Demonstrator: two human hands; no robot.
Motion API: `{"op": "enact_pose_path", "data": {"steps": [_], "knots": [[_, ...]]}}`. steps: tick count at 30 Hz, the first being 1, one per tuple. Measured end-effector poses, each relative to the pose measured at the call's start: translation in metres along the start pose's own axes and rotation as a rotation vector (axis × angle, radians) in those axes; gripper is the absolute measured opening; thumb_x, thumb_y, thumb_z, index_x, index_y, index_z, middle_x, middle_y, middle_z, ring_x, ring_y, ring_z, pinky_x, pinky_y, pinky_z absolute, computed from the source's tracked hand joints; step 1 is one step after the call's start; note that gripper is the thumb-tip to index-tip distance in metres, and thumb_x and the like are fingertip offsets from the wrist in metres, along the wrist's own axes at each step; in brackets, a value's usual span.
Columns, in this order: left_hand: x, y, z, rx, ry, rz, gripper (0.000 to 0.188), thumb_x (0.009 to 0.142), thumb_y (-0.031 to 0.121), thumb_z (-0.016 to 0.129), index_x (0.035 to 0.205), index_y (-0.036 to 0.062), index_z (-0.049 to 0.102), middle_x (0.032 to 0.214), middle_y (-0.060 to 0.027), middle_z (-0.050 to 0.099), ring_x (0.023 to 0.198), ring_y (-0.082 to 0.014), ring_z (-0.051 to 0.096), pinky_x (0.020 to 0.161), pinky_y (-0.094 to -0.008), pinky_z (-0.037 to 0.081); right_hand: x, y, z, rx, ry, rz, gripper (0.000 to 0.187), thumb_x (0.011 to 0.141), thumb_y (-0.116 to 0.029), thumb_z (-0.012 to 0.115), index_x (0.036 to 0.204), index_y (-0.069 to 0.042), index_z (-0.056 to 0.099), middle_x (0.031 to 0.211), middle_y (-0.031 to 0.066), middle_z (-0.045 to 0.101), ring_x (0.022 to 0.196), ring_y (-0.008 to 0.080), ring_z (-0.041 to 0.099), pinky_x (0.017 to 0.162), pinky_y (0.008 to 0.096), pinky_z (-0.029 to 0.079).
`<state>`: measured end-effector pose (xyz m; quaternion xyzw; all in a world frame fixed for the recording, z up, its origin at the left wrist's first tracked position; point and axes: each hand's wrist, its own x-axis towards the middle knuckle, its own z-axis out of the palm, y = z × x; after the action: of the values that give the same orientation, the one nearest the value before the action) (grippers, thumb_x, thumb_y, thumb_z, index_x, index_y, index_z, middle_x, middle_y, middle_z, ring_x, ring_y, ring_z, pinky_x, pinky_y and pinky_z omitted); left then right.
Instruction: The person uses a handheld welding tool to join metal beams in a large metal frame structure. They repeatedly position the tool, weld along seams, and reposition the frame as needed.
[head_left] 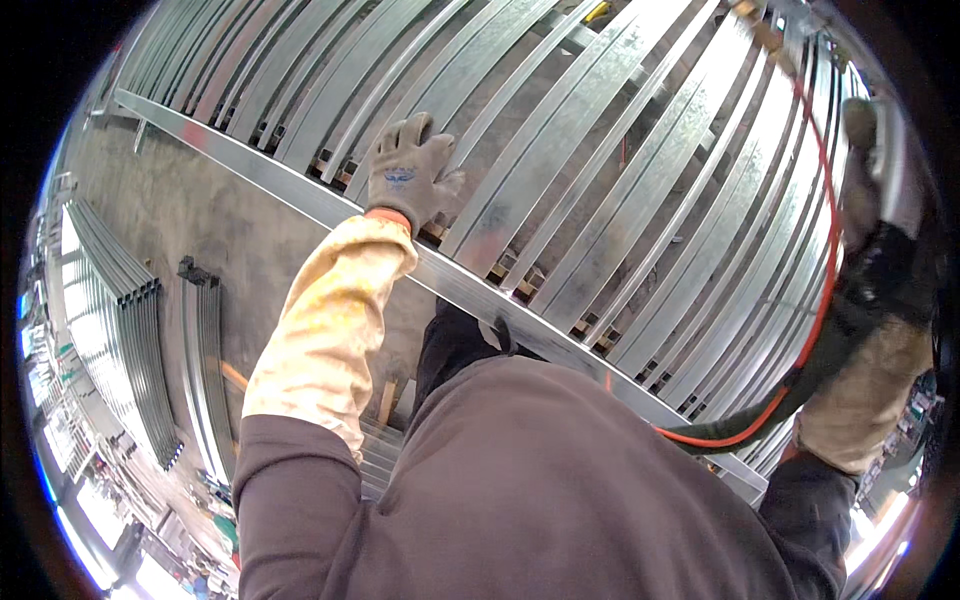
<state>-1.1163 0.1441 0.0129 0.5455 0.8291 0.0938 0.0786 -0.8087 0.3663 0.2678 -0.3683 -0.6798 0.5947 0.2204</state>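
My left hand (408,172), in a grey glove with a blue print, lies over the metal bars near the frame's front rail (300,200). Its fingers are apart and slightly bent, with nothing in them. A tan protective sleeve (335,310) covers that forearm. At the far right edge, my right hand (862,170) is raised, dark-gloved and smeared by blur. Whether it holds anything is unclear. Beside that arm run an orange cable (828,240) and a thick dark hose (825,370). Before me spreads a large frame of parallel silver metal bars (570,130).
Stacked metal profiles (115,320) stand to the left, with a narrower bundle (203,360) beside them on the concrete floor (250,240). Small blocks show between the bar ends along the rail. A yellow item (597,12) lies among the bars at the top.
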Motion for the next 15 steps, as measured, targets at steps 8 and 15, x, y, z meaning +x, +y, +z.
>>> {"op": "enact_pose_path", "data": {"steps": [8,15], "knots": [[0.017,-0.009,-0.002,0.021,-0.107,0.052,0.058,0.069,0.043,0.086,0.121,0.0253,0.069,0.147,-0.0064,0.044,0.136,-0.0337,0.041,0.114,-0.0473,0.035,-0.025,0.051,0.03,0.235,-0.219,0.435,0.059,0.085,-0.026,0.077,0.131,0.005,0.057,0.099,0.0153,0.07,0.074,0.0174,0.068,0.057,0.0274,0.055],[0.035,-0.029,-0.009,0.041,-0.131,0.185,0.048,0.067,0.054,0.086,0.104,0.0269,0.072,0.137,-0.0061,0.049,0.13,-0.0319,0.047,0.107,-0.048,0.041,0.005,0.103,0.091,0.111,-0.711,0.75,0.047,0.084,-0.013,0.08,0.126,0.001,0.062,0.092,0.0054,0.068,0.077,0.0112,0.065,0.064,0.0273,0.054]]}}
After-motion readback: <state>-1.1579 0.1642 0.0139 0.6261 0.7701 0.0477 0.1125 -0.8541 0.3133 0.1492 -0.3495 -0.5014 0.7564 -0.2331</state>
